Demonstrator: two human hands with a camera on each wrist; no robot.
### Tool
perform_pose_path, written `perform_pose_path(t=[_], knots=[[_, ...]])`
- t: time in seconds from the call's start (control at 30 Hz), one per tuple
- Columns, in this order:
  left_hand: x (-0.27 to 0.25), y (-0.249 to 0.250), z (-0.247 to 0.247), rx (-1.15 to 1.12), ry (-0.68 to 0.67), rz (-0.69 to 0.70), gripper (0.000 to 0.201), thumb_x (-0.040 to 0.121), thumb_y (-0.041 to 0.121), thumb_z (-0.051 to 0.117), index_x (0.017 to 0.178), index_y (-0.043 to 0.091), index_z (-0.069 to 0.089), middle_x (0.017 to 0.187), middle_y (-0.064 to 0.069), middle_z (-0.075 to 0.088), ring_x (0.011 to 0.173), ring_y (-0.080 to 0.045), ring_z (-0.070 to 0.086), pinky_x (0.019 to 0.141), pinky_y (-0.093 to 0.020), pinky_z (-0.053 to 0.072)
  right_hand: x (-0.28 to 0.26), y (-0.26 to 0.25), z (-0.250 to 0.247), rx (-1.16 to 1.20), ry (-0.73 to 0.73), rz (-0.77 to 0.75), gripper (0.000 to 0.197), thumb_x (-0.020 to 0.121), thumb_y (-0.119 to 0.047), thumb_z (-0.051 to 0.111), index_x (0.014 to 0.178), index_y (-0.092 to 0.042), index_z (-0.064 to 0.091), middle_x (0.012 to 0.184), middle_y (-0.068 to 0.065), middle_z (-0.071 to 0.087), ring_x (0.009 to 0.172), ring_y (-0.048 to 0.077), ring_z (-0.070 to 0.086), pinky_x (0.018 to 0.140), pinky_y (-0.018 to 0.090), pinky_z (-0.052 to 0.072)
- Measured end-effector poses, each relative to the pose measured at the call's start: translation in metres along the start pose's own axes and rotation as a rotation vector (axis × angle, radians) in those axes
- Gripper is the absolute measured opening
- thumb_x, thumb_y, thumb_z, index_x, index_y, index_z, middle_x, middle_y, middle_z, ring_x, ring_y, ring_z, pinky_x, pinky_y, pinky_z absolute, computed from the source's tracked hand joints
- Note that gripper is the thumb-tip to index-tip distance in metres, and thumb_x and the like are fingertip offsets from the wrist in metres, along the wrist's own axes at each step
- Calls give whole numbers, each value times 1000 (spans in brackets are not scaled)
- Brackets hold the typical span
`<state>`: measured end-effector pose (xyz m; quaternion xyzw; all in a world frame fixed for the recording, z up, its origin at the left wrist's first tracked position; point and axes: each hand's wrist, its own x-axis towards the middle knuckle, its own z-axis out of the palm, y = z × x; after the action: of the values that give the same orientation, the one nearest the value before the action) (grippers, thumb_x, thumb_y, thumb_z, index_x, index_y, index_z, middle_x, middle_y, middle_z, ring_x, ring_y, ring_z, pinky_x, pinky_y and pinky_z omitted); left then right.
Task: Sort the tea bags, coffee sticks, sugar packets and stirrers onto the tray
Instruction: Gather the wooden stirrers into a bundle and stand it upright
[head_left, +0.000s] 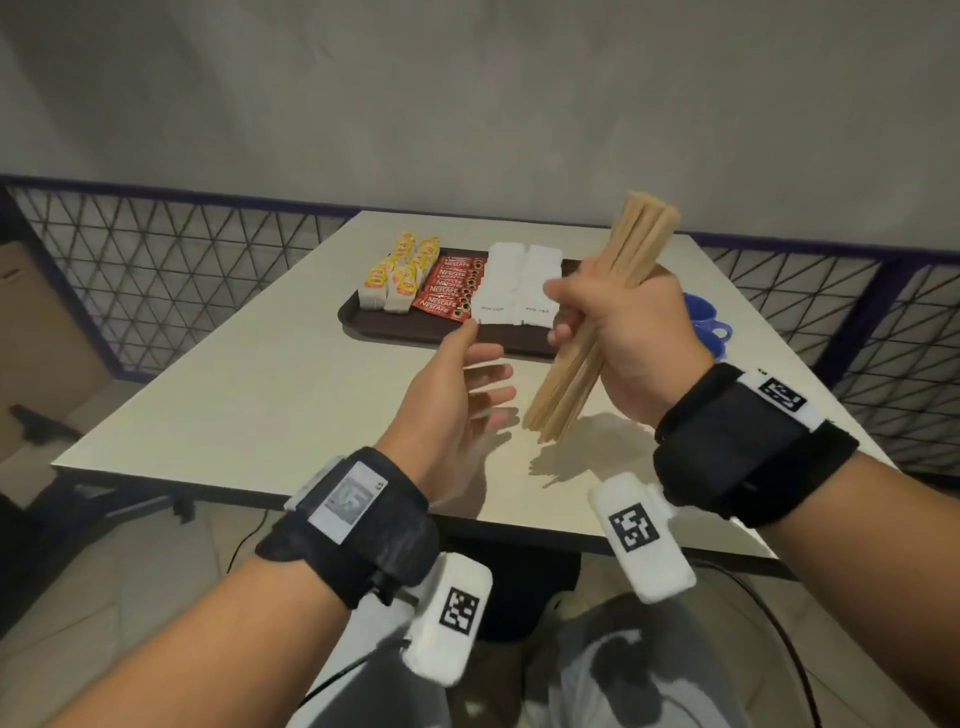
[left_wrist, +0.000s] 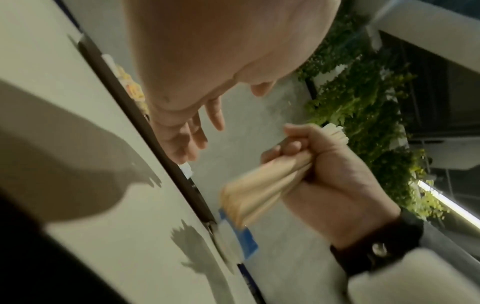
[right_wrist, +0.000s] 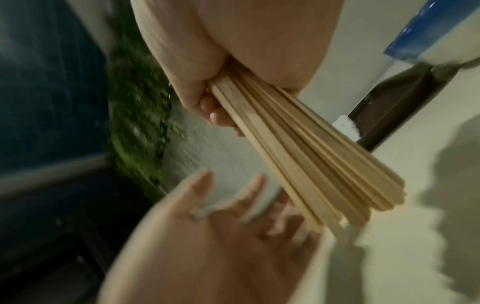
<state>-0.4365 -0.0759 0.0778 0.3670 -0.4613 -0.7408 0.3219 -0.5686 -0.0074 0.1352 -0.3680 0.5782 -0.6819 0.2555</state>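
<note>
Right hand (head_left: 631, 332) fisted around a tilted bundle of wooden stirrers (head_left: 597, 317) above the table (head_left: 260, 415), left hand (head_left: 457, 395) beside it, fingers spread, holding nothing, tray (head_left: 363, 319) beyond both hands

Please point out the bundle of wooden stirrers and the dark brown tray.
bundle of wooden stirrers (head_left: 563, 387), head view, lower half of the bundle.
dark brown tray (head_left: 363, 323), head view, near left rim.
</note>
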Motion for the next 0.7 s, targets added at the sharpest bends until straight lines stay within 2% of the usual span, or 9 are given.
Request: perform_pose_path(t=[0.07,0.13,0.23,0.27,0.37,0.47,0.57,0.67,0.7], knots=[[-10,-3,6,-168,-46,-56,60,102,59,43,120,6,66,114,-18,70,106,-39,70,104,-56,52,-1,-21,7,272,-28,9,25,88,1,70,74,-13,54,55,2,48,50,17,51,62,37,53],[-19,-2,15,-326,-100,-99,68,102,61,40,117,2,70,110,-22,73,111,-44,70,107,-56,49,-7,-30,20,400,-79,19,31,86,6,68,68,-14,52,55,3,46,49,17,48,59,34,49],[-32,0,27,-524,-153,-144,67,102,58,42,93,5,81,99,-18,77,90,-31,76,97,-45,57,-23,-26,38,384,-138,56,29,87,7,66,69,-11,55,53,3,46,47,16,46,55,32,48],[-34,0,29,-582,-159,-152,64,102,55,42,91,5,81,95,-17,77,84,-28,76,93,-42,57,-27,-25,41,376,-149,66,27,88,6,66,70,-11,54,53,2,46,47,16,45,55,32,47],[-41,2,26,-719,-202,-177,64,103,51,41,104,-3,75,102,-22,75,88,-32,75,89,-44,57,-28,-30,40,317,-155,13,28,88,2,69,69,-12,54,52,2,44,47,17,44,57,33,46],[-46,5,23,-824,-229,-184,68,102,50,41,112,-10,69,113,-29,72,102,-39,71,96,-48,54,-30,-31,37,206,-166,-49,29,88,0,71,67,-12,54,52,4,44,51,19,47,63,37,48],[-48,6,27,-887,-178,-173,63,103,47,41,113,-10,69,106,-28,74,93,-37,74,93,-46,56,-39,-27,39,156,-189,-67,32,86,2,72,63,-14,56,52,6,48,52,22,50,66,40,50],[-48,2,29,-962,-146,-156,62,101,48,43,107,-6,71,98,-25,74,83,-35,74,86,-43,57,-41,-29,41,177,-199,-55,32,86,3,70,62,-11,54,53,6,47,52,22,50,64,38,50],[-47,1,29,-988,-142,-146,61,100,50,45,107,-5,71,98,-23,74,84,-35,74,89,-42,56,-41,-29,41,185,-208,-60,31,86,4,70,63,-10,54,53,7,47,51,22,50,63,38,50]])
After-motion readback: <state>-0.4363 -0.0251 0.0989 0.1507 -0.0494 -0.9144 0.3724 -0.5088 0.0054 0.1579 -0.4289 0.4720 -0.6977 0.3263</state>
